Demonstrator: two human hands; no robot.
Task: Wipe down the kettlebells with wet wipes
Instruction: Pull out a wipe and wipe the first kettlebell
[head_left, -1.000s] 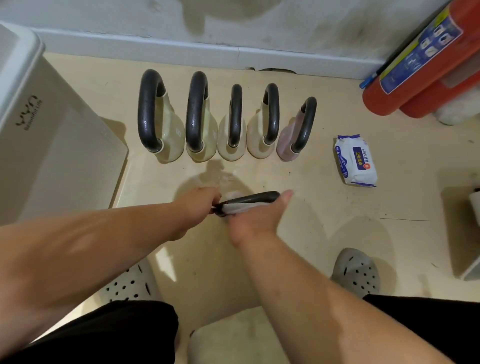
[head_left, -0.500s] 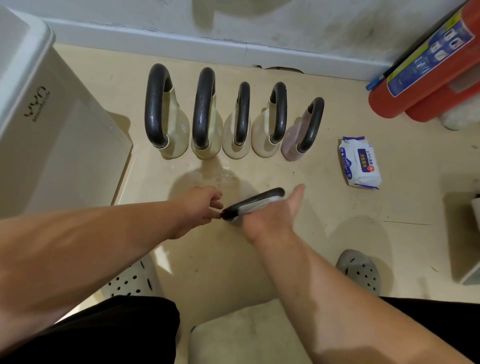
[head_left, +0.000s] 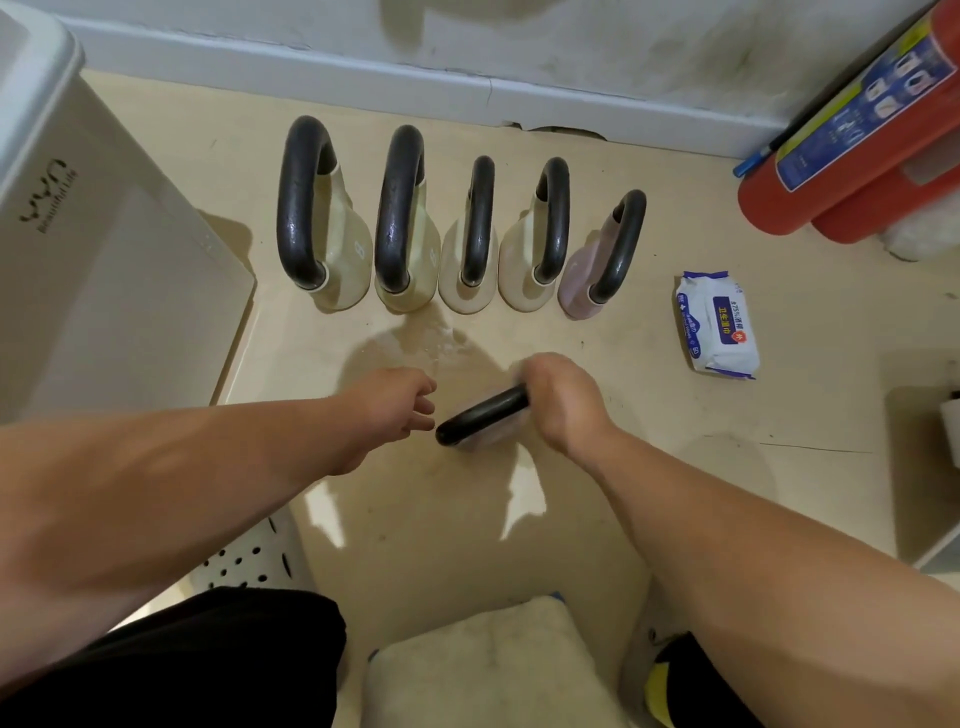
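Five kettlebells (head_left: 478, 228) stand in a row on the floor (head_left: 675, 467) along its far edge by the wall, their handles glistening. A sixth kettlebell (head_left: 480, 418) sits mid-floor. The right hand (head_left: 563, 400) is curled round its dark handle, probably with a wipe under the palm, though blur hides it. The left hand (head_left: 387, 410) hovers just beside the handle's end, fingers curled; whether it pinches anything I cannot tell. The wet-wipe pack (head_left: 717, 322) lies toward the right edge. I judge this to be the handle-wiping step. The next move calls for working down onto the body while the left hand steadies it.
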